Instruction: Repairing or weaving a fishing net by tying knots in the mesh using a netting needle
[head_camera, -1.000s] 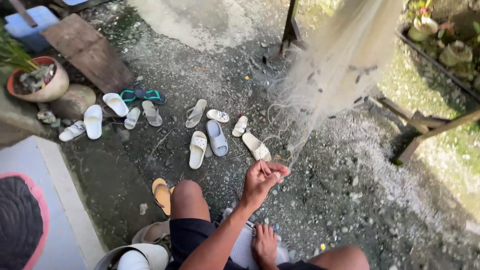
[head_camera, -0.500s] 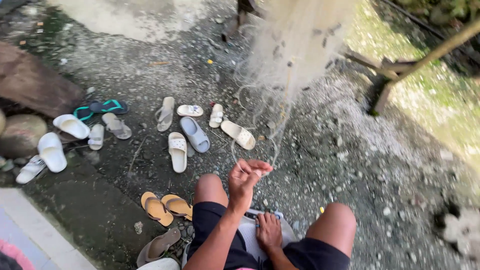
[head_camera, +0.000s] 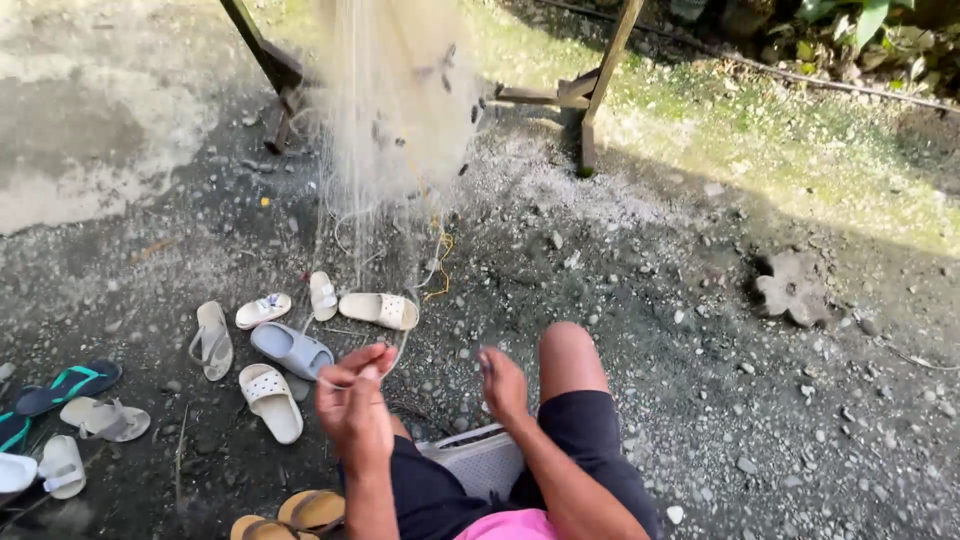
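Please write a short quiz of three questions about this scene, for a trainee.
1. True or false: the left hand pinches a thin strand of the fishing net.
2. Which footwear lies nearest the left hand? A) teal flip-flop B) blue-grey slide C) orange sandals
3. What does the net hang from?

Key
1. True.
2. B.
3. A wooden frame behind it; the top is out of view.

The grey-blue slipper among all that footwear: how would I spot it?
Find the pale net hanging from the wooden frame; slippers lie on the gravel below it. The grey-blue slipper sits beside the left hand, the only bluish one among white and cream ones.
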